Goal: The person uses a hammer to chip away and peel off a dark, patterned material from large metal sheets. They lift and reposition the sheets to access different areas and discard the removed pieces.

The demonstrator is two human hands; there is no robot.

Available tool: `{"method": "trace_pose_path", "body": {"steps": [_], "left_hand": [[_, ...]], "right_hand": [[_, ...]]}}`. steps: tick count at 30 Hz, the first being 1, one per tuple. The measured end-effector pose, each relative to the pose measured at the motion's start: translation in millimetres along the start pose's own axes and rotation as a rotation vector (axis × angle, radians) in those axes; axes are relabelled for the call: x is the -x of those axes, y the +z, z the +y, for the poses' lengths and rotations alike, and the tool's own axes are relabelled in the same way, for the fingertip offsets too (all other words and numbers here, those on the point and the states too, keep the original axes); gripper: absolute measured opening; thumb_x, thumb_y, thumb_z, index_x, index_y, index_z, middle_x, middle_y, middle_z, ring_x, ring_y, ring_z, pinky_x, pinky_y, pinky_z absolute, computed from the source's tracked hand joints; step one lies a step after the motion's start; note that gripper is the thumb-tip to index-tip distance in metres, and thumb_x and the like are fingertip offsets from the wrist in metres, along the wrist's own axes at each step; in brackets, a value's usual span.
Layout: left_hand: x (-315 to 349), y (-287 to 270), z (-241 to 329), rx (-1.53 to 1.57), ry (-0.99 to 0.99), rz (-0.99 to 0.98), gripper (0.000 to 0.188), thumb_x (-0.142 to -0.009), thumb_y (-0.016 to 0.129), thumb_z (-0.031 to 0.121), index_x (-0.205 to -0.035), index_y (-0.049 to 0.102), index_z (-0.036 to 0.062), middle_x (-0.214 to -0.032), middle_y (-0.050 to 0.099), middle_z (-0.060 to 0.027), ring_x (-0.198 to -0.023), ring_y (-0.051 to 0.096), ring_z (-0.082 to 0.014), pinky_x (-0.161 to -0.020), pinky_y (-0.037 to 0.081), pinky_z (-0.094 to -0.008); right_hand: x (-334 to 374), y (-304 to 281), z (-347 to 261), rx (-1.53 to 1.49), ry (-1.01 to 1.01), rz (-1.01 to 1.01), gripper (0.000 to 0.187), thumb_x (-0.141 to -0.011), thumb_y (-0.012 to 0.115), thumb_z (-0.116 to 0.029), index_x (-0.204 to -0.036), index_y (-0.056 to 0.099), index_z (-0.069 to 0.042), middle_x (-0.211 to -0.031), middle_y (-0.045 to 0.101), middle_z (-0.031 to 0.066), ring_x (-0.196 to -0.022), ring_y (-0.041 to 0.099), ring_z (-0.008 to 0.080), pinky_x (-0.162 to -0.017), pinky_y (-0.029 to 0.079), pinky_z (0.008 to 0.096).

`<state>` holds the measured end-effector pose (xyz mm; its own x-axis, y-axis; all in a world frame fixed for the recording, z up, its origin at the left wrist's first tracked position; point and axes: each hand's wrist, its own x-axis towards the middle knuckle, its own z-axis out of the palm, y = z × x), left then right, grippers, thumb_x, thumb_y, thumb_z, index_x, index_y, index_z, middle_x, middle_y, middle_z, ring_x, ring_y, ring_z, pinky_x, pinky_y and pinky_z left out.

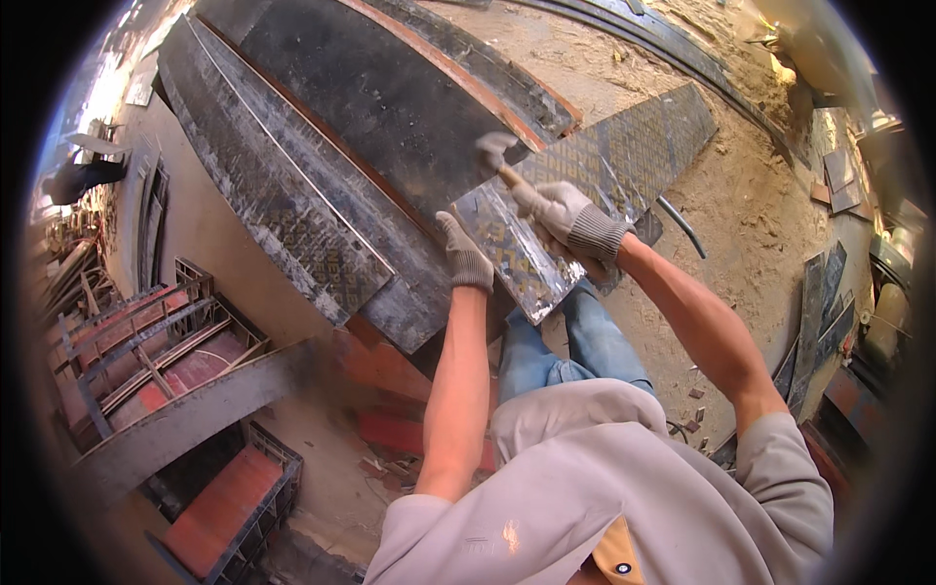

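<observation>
My right hand [561, 210], in a grey knitted glove, is closed round the wooden handle of a hammer [509, 175]. The hammer's head is smeared by motion above the board. My left hand [462, 252], gloved too, grips the left edge of a dark printed board [507, 249]; some of its fingers are hidden. Pale, shiny scuffs mark the board's face, and its near end lies over my knees. A longer printed panel [639, 146] stretches away to the far right beyond my right hand.
Long dark panels with rusty edges [361, 88] lie ahead and to the left. Red-faced metal frames [229, 507] stand at the lower left. A bent bar [682, 226] sticks out at right over sandy ground [751, 224]. Offcuts [824, 302] lean farther right. Another person [83, 175] is far left.
</observation>
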<state>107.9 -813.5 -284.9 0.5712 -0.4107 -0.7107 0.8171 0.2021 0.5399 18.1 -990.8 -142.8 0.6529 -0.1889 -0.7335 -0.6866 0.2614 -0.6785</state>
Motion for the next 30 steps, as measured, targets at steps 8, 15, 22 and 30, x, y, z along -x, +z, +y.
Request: {"method": "trace_pose_path", "body": {"steps": [8,15,22,30], "left_hand": [[-1,7,-1,0.016,0.044,-0.022,0.093,-0.097,0.031,0.083,-0.154,0.047,0.0117,-0.152,0.052,-0.0107,-0.134,0.054,-0.0285,-0.116,0.042,-0.0452],[2,20,4,0.029,0.031,-0.017,0.086,-0.101,0.033,0.078,-0.149,0.052,0.0101,-0.146,0.058,-0.0099,-0.131,0.055,-0.0249,-0.111,0.046,-0.0434],[4,26,0,-0.044,0.027,0.070,0.087,-0.103,0.031,0.075,-0.156,0.042,0.0069,-0.160,0.044,-0.0079,-0.142,0.047,-0.0232,-0.121,0.035,-0.0426],[-4,20,-6,0.031,-0.022,-0.006,0.095,-0.098,0.035,0.081,-0.153,0.045,0.0039,-0.153,0.051,-0.0124,-0.139,0.048,-0.0282,-0.121,0.034,-0.0450]], "right_hand": [[4,8,-8,0.055,-0.085,0.140,0.065,-0.102,0.051,-0.062,-0.098,0.064,0.002,-0.059,0.054,0.0034,-0.041,0.050,0.0140,-0.037,0.039,0.0318],[9,7,1,0.502,-0.053,0.102,0.076,-0.100,0.046,-0.069,-0.088,0.067,0.003,-0.063,0.059,0.0085,-0.046,0.054,0.0181,-0.046,0.045,0.0394],[5,8,-7,0.144,0.062,0.015,0.071,-0.103,0.046,-0.063,-0.093,0.067,0.004,-0.067,0.058,0.0072,-0.048,0.056,0.0172,-0.046,0.045,0.0366],[-3,3,7,0.163,0.031,0.142,0.066,-0.101,0.051,-0.062,-0.086,0.064,0.000,-0.064,0.056,0.0078,-0.048,0.055,0.0187,-0.046,0.045,0.0364]]}}
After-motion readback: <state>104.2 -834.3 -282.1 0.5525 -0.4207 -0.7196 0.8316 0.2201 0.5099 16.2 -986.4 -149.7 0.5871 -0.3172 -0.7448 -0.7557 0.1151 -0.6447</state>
